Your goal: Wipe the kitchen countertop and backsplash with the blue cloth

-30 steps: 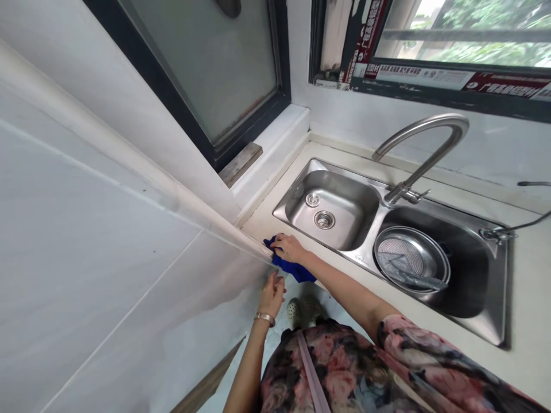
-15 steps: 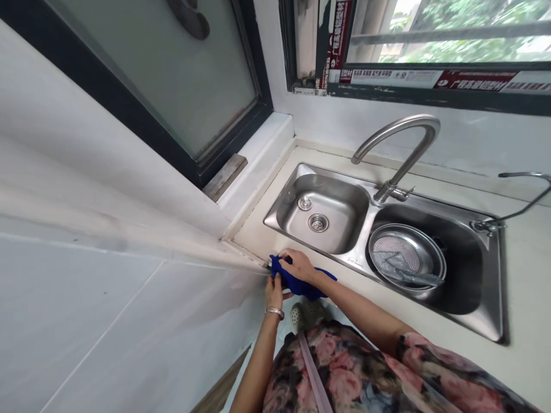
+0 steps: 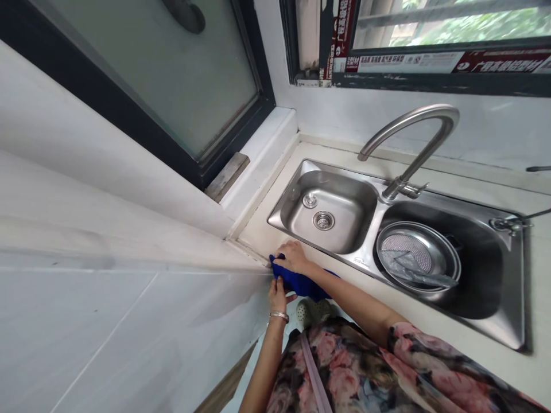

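A blue cloth [image 3: 305,284] lies over the front edge of the pale countertop [image 3: 267,229], at its left corner by the white wall. My right hand [image 3: 294,256] presses down on top of the cloth, fingers curled over it. Just below the counter edge, my left hand [image 3: 277,293], with a silver bracelet on the wrist, grips the hanging part of the same cloth.
A steel double sink [image 3: 374,212] fills the counter to the right, with a curved faucet [image 3: 408,143] behind it. A metal strainer bowl [image 3: 416,258] with a utensil sits in the right basin. Windows stand behind and to the left. A white panel [image 3: 107,287] rises on my left.
My left hand has come up from below the counter edge and taken hold of the cloth. My right hand with the cloth has shifted slightly toward the counter's front corner.
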Demonstrator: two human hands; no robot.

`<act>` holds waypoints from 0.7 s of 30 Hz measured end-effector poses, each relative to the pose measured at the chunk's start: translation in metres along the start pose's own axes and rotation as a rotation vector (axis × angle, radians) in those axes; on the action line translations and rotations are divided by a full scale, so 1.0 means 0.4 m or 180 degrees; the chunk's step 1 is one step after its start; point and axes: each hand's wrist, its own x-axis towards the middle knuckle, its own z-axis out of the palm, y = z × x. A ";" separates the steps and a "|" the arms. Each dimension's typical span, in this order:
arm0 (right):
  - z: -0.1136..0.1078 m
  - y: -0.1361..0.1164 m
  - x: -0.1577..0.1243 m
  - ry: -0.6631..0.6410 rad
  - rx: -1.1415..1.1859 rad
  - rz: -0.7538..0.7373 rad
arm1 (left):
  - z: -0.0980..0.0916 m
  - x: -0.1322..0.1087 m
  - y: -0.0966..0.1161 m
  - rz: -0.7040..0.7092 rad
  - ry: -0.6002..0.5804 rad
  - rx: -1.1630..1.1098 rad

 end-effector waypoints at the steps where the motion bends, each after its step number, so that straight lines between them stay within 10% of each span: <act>1: 0.004 -0.001 0.002 -0.0009 0.0063 -0.0020 | 0.000 0.003 -0.003 -0.0014 0.0003 -0.0015; 21: 0.062 -0.019 -0.007 0.0268 0.0030 -0.0158 | 0.023 0.024 -0.024 -0.0071 0.0009 0.0159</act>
